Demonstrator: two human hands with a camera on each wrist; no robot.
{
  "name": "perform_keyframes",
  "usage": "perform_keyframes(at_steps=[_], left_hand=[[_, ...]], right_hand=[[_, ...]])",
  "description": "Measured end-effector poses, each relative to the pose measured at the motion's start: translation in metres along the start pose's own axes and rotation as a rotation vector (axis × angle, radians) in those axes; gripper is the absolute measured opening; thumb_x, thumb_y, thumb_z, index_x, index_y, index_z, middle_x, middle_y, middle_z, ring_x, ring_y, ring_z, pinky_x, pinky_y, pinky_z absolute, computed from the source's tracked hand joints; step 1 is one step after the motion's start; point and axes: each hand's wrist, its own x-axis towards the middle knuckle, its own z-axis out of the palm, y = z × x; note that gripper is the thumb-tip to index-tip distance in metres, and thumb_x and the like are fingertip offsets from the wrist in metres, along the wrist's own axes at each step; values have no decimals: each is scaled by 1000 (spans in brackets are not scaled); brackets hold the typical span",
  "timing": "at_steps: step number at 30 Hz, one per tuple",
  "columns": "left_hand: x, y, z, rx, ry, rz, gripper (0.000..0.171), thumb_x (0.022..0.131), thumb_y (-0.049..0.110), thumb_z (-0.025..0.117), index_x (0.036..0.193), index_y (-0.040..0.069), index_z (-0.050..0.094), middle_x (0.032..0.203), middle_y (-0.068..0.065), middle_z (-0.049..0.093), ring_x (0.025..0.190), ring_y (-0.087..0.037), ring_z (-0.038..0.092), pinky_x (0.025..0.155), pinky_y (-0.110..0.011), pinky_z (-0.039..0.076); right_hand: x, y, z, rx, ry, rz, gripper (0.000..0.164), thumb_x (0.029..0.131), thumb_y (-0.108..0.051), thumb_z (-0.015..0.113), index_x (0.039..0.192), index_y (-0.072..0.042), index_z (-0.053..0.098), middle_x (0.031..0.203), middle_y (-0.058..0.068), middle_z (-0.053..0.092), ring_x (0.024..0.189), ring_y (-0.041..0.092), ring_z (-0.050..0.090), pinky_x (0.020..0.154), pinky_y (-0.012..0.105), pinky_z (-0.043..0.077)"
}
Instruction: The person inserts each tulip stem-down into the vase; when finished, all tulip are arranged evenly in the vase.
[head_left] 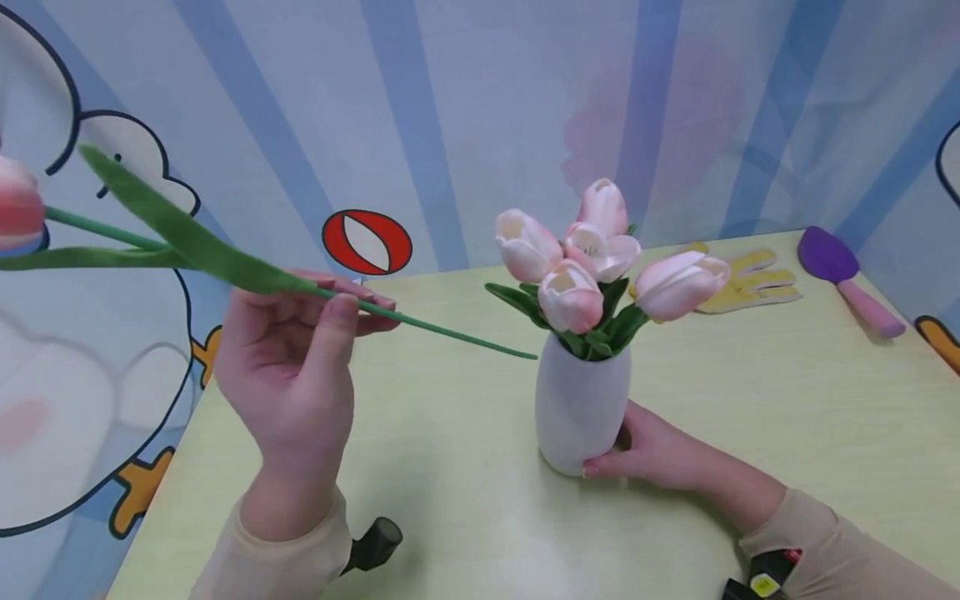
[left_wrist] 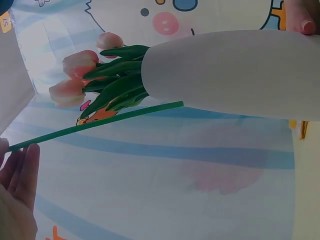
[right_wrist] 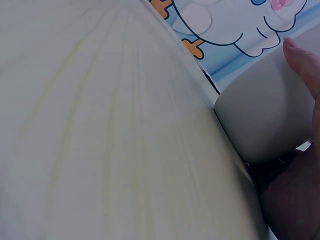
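Observation:
My left hand point(head_left: 292, 358) pinches the green stem of a pink artificial tulip point(head_left: 217, 258) between thumb and fingers. The tulip lies nearly level in the air, its bloom cut off at the left edge of the head view and its bare stem end close to the vase's upper side. In the left wrist view the stem point(left_wrist: 100, 123) slants toward the vase. Low on the white vase point(head_left: 581, 408), my right hand point(head_left: 660, 450) grips its right side. Several pale pink tulips point(head_left: 570, 296) with dark green leaves stand in the vase. The right wrist view shows the vase base point(right_wrist: 265, 110) at the tabletop.
At the back right of the pale table point(head_left: 450, 417) lie a yellow glove point(head_left: 757, 283) and a toy shovel point(head_left: 828, 258) with a purple blade and pink handle. A blue striped cartoon backdrop point(head_left: 480, 125) stands behind. Black wrist devices point(head_left: 375, 542) sit at both sleeves.

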Motion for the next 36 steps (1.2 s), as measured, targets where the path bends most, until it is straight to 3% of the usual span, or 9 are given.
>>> perform_keyframes(at_steps=[14, 28, 36], left_hand=[[16, 11, 1, -224, 130, 47, 24, 84, -15, 74, 99, -17, 55, 84, -26, 68, 73, -34, 72, 69, -42, 65], [15, 15, 8, -290, 167, 68, 21, 86, -18, 69, 100, -17, 53, 84, -27, 66, 70, -35, 70, 67, -42, 65], [13, 13, 12, -277, 135, 66, 23, 85, -16, 72, 100, -17, 54, 85, -27, 67, 70, -35, 71, 68, -42, 65]], right_hand=[[1, -2, -1, -10, 6, -4, 78, 85, -21, 85, 148, -8, 40, 142, 13, 54, 129, 32, 52, 106, 24, 45], [1, -2, -1, -13, 3, 3, 80, 86, -22, 85, 149, -9, 38, 144, 12, 53, 130, 32, 51, 108, 29, 44], [0, 0, 1, -10, 8, -4, 79, 86, -21, 85, 149, -8, 39, 142, 13, 54, 128, 31, 52, 106, 24, 45]])
